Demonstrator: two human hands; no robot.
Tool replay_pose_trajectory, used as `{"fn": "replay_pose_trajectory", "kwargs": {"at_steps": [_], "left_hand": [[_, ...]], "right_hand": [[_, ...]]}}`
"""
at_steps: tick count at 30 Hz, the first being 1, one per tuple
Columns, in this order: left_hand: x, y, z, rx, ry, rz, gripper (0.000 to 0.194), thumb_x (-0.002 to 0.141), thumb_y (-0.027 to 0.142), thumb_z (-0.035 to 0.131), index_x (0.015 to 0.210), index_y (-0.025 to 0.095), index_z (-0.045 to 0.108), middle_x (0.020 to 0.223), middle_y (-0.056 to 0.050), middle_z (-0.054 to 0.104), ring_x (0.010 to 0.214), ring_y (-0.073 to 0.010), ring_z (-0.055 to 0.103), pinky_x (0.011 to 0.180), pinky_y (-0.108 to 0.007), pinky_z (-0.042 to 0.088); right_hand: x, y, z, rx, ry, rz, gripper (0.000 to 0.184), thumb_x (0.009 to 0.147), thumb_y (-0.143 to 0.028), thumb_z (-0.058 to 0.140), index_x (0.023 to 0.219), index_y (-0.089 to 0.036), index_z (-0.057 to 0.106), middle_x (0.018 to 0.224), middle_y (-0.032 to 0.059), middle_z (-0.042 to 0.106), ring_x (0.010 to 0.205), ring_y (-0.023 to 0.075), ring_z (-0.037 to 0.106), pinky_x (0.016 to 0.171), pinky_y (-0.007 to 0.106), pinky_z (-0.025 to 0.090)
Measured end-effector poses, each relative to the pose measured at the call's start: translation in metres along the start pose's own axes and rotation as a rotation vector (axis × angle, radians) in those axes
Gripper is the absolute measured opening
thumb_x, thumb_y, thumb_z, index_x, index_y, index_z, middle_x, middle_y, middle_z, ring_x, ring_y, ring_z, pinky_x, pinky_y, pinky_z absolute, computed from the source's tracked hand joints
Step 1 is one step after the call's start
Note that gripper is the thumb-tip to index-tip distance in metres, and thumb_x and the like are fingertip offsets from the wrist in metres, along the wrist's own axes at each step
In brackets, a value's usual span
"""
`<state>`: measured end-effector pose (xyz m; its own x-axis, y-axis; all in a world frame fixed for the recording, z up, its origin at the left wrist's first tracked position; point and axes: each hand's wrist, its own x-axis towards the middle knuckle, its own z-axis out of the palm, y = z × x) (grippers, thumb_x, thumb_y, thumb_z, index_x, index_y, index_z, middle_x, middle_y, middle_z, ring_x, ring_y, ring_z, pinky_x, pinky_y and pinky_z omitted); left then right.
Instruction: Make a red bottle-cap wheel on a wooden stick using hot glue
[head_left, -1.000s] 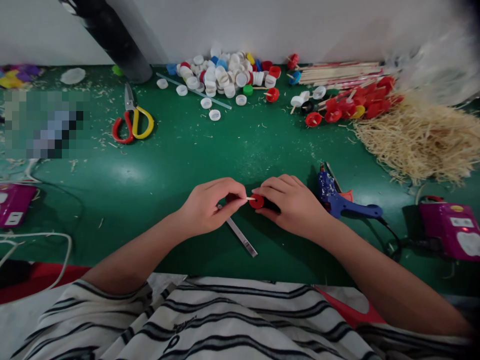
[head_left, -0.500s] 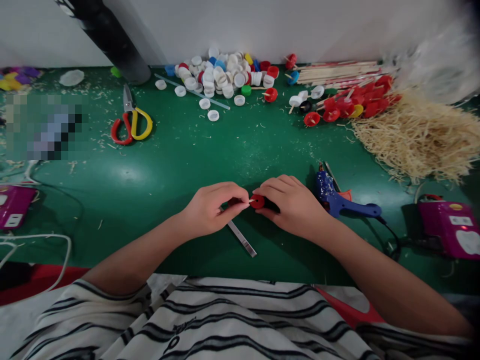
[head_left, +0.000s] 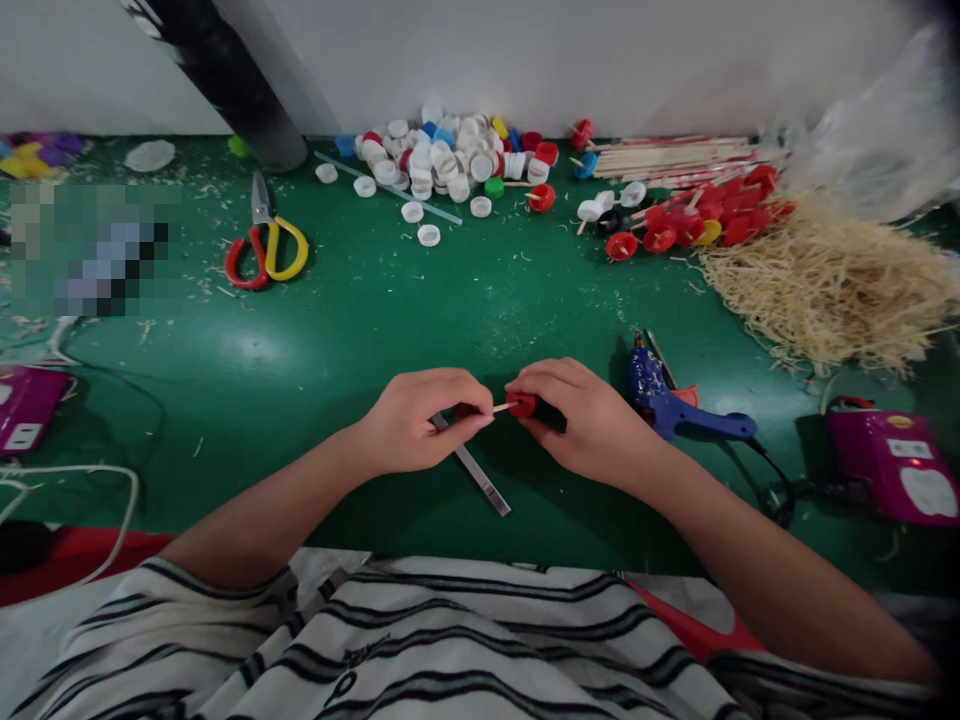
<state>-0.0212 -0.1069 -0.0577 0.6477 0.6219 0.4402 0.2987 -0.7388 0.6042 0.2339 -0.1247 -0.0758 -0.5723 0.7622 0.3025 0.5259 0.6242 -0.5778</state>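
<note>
Between the fingertips of my left hand (head_left: 420, 420) is a short wooden stick (head_left: 505, 407), pinched near one end. Its other end meets a red bottle cap (head_left: 523, 404), which my right hand (head_left: 581, 410) grips between thumb and fingers. Whether the stick's tip sits inside the cap's hole or just touches it, I cannot tell. A narrow metal blade-like strip (head_left: 484, 482) lies on the table below my left hand, partly covered by it. To the right of my right hand lies a blue glue gun (head_left: 675, 405).
Along the back of the green table (head_left: 360, 320) lie a heap of bottle caps (head_left: 450, 160), red caps on sticks (head_left: 697, 215), wooden sticks (head_left: 667, 160) and straw shreds (head_left: 840, 270). Scissors (head_left: 266, 245) rest at the left near a dark bottle (head_left: 247, 100). A purple power socket (head_left: 892, 455) stands right.
My two hands have drawn slightly apart, so more of the stick shows between them. The red cap has tilted and shifted a little to the right. The camera view has moved slightly.
</note>
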Motion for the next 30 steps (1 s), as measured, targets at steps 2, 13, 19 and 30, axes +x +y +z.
{"fn": "replay_pose_trajectory", "kwargs": {"at_steps": [2, 13, 19, 30], "left_hand": [[0.001, 0.0, -0.001, -0.012, 0.011, 0.007, 0.006, 0.095, 0.013, 0.067, 0.093, 0.018, 0.068, 0.083, -0.001, 0.077, 0.072, -0.0092, 0.073, 0.068, -0.019, 0.056], [0.001, -0.004, 0.002, -0.004, 0.058, 0.018, 0.005, 0.095, 0.014, 0.069, 0.091, 0.018, 0.07, 0.082, -0.002, 0.079, 0.071, -0.0097, 0.074, 0.067, -0.019, 0.057], [0.002, -0.003, 0.0, -0.014, 0.166, 0.074, 0.007, 0.091, 0.011, 0.073, 0.092, 0.017, 0.071, 0.081, -0.003, 0.08, 0.07, -0.0091, 0.075, 0.067, -0.017, 0.058], [0.0, 0.002, 0.004, -0.03, 0.186, 0.055, 0.009, 0.088, 0.011, 0.076, 0.092, 0.019, 0.073, 0.082, -0.002, 0.082, 0.073, -0.0101, 0.078, 0.069, -0.017, 0.06]], "right_hand": [[-0.001, 0.0, 0.002, 0.012, 0.014, -0.017, 0.028, 0.093, -0.013, 0.064, 0.12, -0.019, 0.069, 0.118, 0.0137, 0.073, 0.107, 0.0275, 0.069, 0.094, 0.047, 0.06], [-0.004, -0.002, 0.0, 0.238, 0.007, 0.017, 0.082, 0.091, -0.007, 0.062, 0.165, -0.028, 0.035, 0.126, 0.0104, 0.063, 0.112, 0.0229, 0.066, 0.101, 0.044, 0.06], [-0.006, -0.001, 0.004, 0.45, 0.13, 0.05, 0.087, 0.091, -0.012, 0.073, 0.164, -0.041, 0.035, 0.12, 0.0025, 0.065, 0.105, 0.0177, 0.069, 0.101, 0.039, 0.061], [0.002, -0.01, -0.001, 0.252, 0.243, -0.108, 0.035, 0.091, -0.022, 0.081, 0.124, -0.026, 0.069, 0.113, 0.0081, 0.076, 0.105, 0.0206, 0.074, 0.091, 0.036, 0.065]]}}
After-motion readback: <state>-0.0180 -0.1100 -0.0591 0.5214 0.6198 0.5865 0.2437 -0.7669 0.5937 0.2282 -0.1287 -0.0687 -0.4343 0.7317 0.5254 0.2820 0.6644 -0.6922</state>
